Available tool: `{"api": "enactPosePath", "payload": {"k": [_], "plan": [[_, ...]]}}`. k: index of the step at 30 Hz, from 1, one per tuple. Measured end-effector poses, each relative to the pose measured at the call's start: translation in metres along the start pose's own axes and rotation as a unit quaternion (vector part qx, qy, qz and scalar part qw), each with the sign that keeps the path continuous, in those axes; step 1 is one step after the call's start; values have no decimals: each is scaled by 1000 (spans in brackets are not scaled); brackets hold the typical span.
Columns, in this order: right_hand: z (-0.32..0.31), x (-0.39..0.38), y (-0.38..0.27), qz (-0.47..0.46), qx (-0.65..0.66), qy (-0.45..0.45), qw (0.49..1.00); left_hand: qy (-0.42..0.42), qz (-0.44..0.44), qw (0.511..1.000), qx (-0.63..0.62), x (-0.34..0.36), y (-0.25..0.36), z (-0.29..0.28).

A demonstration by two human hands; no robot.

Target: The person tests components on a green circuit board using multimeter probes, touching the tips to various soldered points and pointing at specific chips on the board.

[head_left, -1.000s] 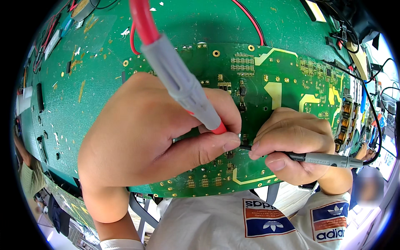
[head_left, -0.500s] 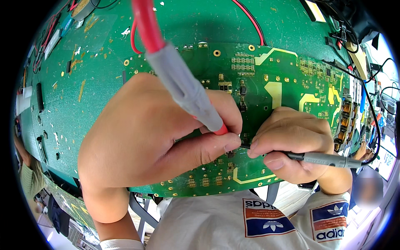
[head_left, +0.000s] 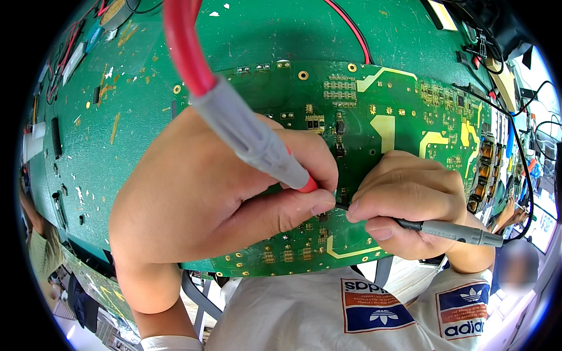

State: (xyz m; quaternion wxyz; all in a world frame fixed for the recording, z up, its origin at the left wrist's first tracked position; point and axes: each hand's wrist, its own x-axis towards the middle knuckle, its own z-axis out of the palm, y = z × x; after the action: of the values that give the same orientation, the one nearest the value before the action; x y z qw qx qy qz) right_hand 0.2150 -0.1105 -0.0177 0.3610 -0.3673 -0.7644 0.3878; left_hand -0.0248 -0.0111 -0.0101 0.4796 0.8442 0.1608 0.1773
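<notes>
My left hand (head_left: pixel 205 193) pinches a test probe (head_left: pixel 252 137) with a grey and red body, its thick red lead rising toward the top edge. Between the fingers of my right hand (head_left: pixel 410 202) is a second test probe (head_left: pixel 451 231), grey and black, with a black lead running off to the right. Both probes point at the same small area of a large green circuit board (head_left: pixel 351 234), near its lower middle. Fingers hide the red probe's tip, so whether either tip touches the board I cannot tell.
The board lies on a green work mat (head_left: pixel 140 76) scattered with scraps. A red and black cable pair (head_left: pixel 354 29) passes behind the board. Copper-coloured coils (head_left: pixel 485 169) line the board's right end. Another person's arm (head_left: pixel 34 213) shows at the far left.
The red probe's rear end and its lead have swung to the left. The black probe's rear has dipped slightly. Both hands stay nearly in place, still gripping.
</notes>
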Motion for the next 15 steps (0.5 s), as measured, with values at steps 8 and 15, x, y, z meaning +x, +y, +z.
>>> {"api": "enactPosePath", "payload": {"k": [8, 15], "plan": [[-1, 0, -1, 9, 7, -6, 1000, 0, 12, 1000, -17, -1, -4, 0], [-3, 0, 1, 11, 43, 2, 999, -4, -6, 1000, -20, 0, 0, -1]]}}
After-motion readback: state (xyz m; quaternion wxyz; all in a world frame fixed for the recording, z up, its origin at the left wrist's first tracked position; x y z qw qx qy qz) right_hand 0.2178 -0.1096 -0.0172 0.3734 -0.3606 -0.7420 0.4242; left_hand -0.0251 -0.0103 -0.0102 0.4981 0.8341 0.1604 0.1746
